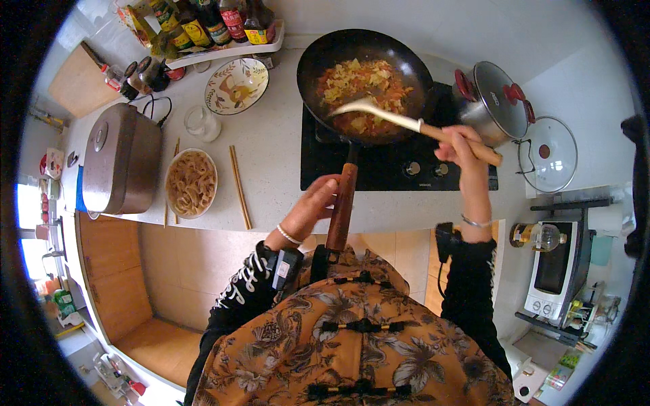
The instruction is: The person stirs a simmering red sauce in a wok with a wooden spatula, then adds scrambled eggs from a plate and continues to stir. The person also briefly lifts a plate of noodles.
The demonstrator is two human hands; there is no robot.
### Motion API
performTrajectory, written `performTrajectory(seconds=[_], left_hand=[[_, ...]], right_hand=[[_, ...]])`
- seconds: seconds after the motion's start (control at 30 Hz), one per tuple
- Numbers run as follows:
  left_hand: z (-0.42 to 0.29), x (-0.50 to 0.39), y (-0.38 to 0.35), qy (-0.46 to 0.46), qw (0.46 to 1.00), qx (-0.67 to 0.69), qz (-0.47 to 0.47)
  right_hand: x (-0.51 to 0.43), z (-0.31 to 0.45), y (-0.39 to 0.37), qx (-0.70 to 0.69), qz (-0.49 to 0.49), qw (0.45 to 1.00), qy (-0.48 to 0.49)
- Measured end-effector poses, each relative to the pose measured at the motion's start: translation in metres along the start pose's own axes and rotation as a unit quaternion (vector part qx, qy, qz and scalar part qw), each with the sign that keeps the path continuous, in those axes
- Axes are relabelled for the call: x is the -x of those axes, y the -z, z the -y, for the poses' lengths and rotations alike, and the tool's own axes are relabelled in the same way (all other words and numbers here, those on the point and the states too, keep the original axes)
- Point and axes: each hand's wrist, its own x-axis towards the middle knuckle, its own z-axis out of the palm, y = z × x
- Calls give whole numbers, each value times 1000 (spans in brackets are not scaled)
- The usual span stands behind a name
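Observation:
My right hand [461, 147] grips the wooden handle of a spatula [396, 118]. Its pale blade reaches over the near side of a black wok [416, 66]. Inside the wok lies a mix of what looks like scrambled egg and tomato [363, 81]. The wok sits on the black built-in cooktop [376, 175], with its brown wooden handle [343, 203] pointing towards me. My left hand [312, 203] is at the left side of that handle, thumb alongside it. Some of its fingers are hidden, so whether they close around the handle is unclear.
Left of the cooktop are a bowl of noodles [191, 182], chopsticks [240, 188], a glass jar [202, 124], a patterned bowl [237, 86] and a rice cooker [122, 157]. Right of the wok stand a lidded pot [490, 104] and a glass lid [553, 157]. Sauce bottles [213, 25] line a shelf.

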Motion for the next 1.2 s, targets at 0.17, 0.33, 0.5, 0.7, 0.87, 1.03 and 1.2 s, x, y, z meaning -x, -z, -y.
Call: performTrajectory(seconds=[0.17,0.33,0.5,0.7,0.87,1.03,1.2], left_hand=[[-5,-5,-29,74,989,117,42],[4,-7,-31,61,985,160,33],[4,-6,-29,61,985,161,27],[4,-7,-29,65,984,166,28],[3,-5,-30,66,982,176,27],[1,-6,-29,68,982,172,26],[1,-4,-29,73,981,178,20]], right_hand=[[15,16,39,58,-104,993,14],[-22,-10,-14,37,-118,989,83],[2,-1,6,32,-19,999,0],[-27,-5,9,44,-145,987,52],[-39,-24,-37,3,-29,997,66],[-19,1,-1,38,-92,995,-17],[-55,-23,-43,-46,-101,990,85]])
